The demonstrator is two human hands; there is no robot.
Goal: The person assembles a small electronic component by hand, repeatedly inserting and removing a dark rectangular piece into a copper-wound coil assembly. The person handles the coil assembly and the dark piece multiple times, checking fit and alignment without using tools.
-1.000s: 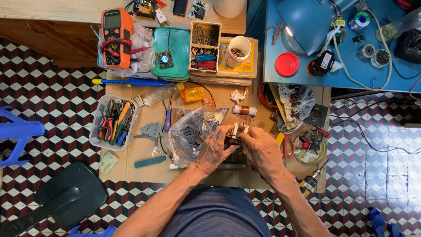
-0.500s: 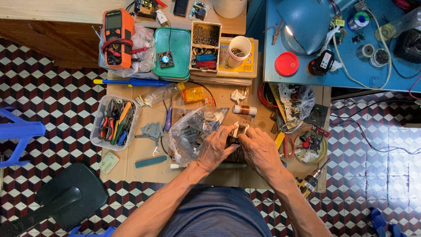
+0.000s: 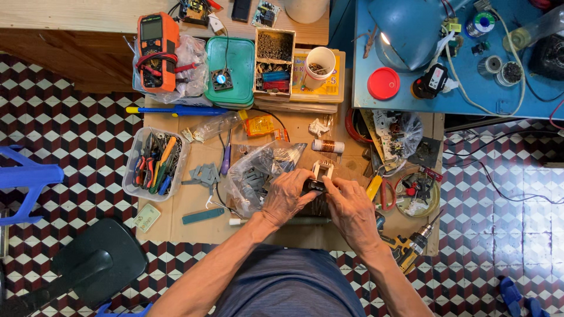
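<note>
Both my hands meet at the middle of the cardboard-covered worktop (image 3: 194, 202). My left hand (image 3: 286, 196) and my right hand (image 3: 351, 206) together grip a small metal transformer core (image 3: 322, 172) with pale laminations sticking up between the fingers. A clear plastic bag of grey metal pieces (image 3: 258, 173) lies just left of my left hand, touching it. A small copper wire coil (image 3: 328, 146) rests a little beyond the hands.
A clear tub of pliers and screwdrivers (image 3: 154, 164) sits at left, an orange multimeter (image 3: 156, 51) and green box (image 3: 230, 70) at the back. A blue lamp (image 3: 411, 32) and red lid (image 3: 383, 83) stand on the blue table. A yellow drill (image 3: 411, 248) lies at right.
My hands have shifted only slightly on the transformer core; nothing else has moved.
</note>
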